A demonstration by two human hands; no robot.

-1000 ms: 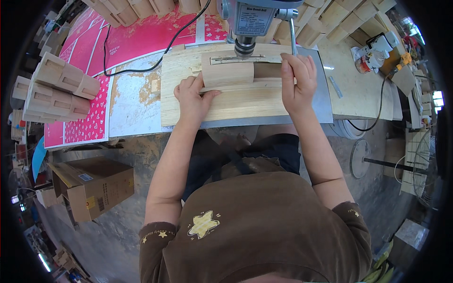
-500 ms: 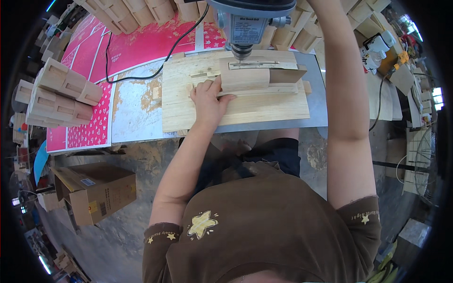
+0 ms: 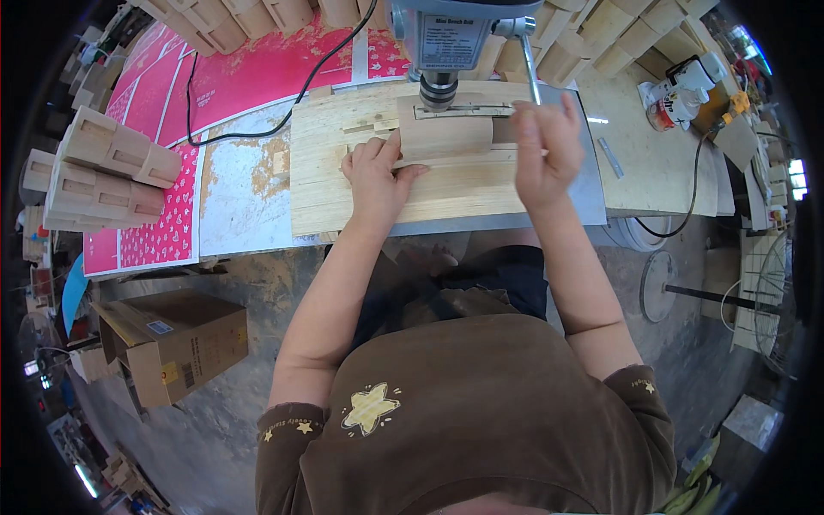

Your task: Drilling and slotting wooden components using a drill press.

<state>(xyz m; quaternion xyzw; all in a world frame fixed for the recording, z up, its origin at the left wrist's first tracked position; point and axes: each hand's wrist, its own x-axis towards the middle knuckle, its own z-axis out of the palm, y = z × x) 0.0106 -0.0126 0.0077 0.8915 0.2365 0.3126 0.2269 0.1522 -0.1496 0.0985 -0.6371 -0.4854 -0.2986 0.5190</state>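
Note:
A bench drill press (image 3: pixel 451 43) stands over a flat wooden board (image 3: pixel 468 193). Its chuck (image 3: pixel 438 90) sits right over the left end of a long slot in a pale, rounded wooden block (image 3: pixel 446 137), which lies among wooden strips on the board. At the block's left end my left hand (image 3: pixel 375 180) holds it, fingertips against the end and thumb along the near strip. My right hand (image 3: pixel 549 150), slightly blurred, is closed round the lower end of the drill's metal feed lever (image 3: pixel 530 69). The drill tip is hard to make out.
Slotted wooden blocks (image 3: pixel 112 167) are stacked at the left, with more blocks (image 3: pixel 601 39) along the back. A black cable (image 3: pixel 300 112) crosses the pink covering (image 3: pixel 249 81). A marker-like stick (image 3: pixel 611 157) lies right of the board. A cardboard box (image 3: pixel 184 352) stands on the floor.
My right arm has come down from the far top edge, bringing the feed lever down toward me. The chuck is slightly lower. My left hand stays at the block.

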